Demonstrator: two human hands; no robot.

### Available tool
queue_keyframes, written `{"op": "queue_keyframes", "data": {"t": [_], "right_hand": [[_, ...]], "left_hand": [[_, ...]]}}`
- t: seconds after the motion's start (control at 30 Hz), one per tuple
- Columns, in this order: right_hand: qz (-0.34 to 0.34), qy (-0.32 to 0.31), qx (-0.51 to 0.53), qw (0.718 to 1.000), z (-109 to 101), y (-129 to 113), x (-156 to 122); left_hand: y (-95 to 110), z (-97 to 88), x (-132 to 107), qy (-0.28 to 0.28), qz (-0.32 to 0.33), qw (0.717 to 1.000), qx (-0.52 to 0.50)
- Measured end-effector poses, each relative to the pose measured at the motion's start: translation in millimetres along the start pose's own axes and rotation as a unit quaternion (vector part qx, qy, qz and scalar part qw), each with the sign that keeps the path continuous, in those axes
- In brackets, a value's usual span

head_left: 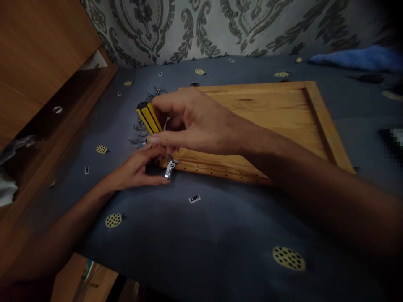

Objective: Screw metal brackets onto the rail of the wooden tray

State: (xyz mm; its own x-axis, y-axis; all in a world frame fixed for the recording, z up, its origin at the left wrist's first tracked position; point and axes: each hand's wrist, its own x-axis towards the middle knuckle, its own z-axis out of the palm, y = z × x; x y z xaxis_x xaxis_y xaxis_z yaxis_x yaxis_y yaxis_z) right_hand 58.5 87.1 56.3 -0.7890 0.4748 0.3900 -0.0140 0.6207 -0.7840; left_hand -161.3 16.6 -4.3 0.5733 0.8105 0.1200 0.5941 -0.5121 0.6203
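Observation:
A screwdriver (148, 117) with a yellow and black handle is gripped in my right hand (192, 121), tilted, its shaft running down to the near left corner of a wooden board (258, 109). At that corner a small shiny metal hook (169, 170) lies against the board's edge. My left hand (138, 167) pinches around the hook, thumb below it and fingers above, partly behind my right hand. A row of small dark holes runs along the board's near edge. The screwdriver's tip meets the hook's top, though the screw itself is too small to make out.
Several loose metal hooks (138, 130) lie left of the board on the grey pineapple-print cloth (201, 243). A wooden cabinet (47, 54) with an open shelf stands at the left. Blue fabric (362, 58) lies at the back right, near the patterned wall.

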Motion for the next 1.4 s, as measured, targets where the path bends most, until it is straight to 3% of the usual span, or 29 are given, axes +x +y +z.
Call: {"op": "queue_keyframes", "data": {"t": [0.4, 0.77, 1.4], "right_hand": [[0.038, 0.082, 0.030, 0.995, 18.3, 3.4, -0.8], [0.071, 0.148, 0.018, 0.986, 22.5, 8.1, 0.6], [0.095, 0.152, 0.006, 0.984, 17.8, 12.9, 2.0]], "left_hand": [[-0.2, 1.3, 2.4, 0.008, 0.012, 1.000, -0.006], [-0.1, 2.3, 1.3, 0.007, -0.006, 1.000, -0.028], [3.9, 0.2, 3.1, -0.003, 0.000, 1.000, -0.028]]}}
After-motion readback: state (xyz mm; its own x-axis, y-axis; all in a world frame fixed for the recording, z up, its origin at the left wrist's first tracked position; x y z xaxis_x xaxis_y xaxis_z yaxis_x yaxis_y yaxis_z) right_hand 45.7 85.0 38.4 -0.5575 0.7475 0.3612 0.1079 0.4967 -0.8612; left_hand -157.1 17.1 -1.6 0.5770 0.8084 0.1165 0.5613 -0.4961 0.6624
